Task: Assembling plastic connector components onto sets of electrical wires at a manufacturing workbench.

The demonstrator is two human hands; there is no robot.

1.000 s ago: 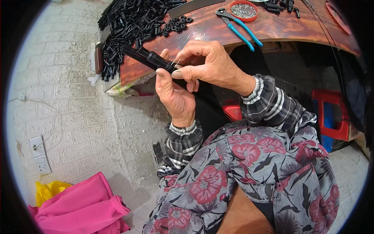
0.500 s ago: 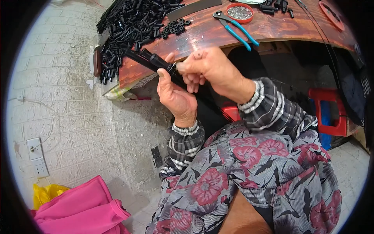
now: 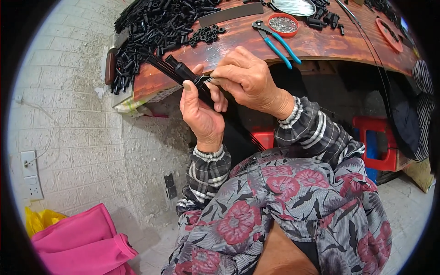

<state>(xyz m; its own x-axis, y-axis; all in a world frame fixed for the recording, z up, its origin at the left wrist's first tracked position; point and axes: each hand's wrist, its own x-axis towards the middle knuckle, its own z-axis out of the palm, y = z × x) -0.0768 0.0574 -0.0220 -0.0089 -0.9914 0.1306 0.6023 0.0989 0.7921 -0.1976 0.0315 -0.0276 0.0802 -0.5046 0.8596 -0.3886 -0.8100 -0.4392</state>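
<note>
My left hand (image 3: 201, 118) is closed around a bundle of thin black rods (image 3: 161, 68), its thumb pointing up beside them. A black plastic tubular fitting (image 3: 184, 71) sits on the rods near my left fingertips. Thin silvery wire (image 3: 207, 78) shows at the fitting's lower end. My right hand (image 3: 250, 85) pinches that wire between thumb and forefinger, close to the left fingers. The rods slant from the table's left end down toward my lap, and my left hand covers part of them. Both hands are in front of the table edge.
On the wooden table (image 3: 321, 48) lie heaped black plastic parts (image 3: 169, 23), small black rings (image 3: 206, 35), a grey strip (image 3: 231, 14), blue-handled pliers (image 3: 277, 43), a red dish of metal bits (image 3: 283, 24) and a dish of silvery wires (image 3: 293, 6). A red stool (image 3: 389, 153) stands below.
The view has shifted slightly, bringing the dish of wires into sight. My right hand's fingers now pinch visible wire ends beside the fitting. My left hand keeps its hold on the rods.
</note>
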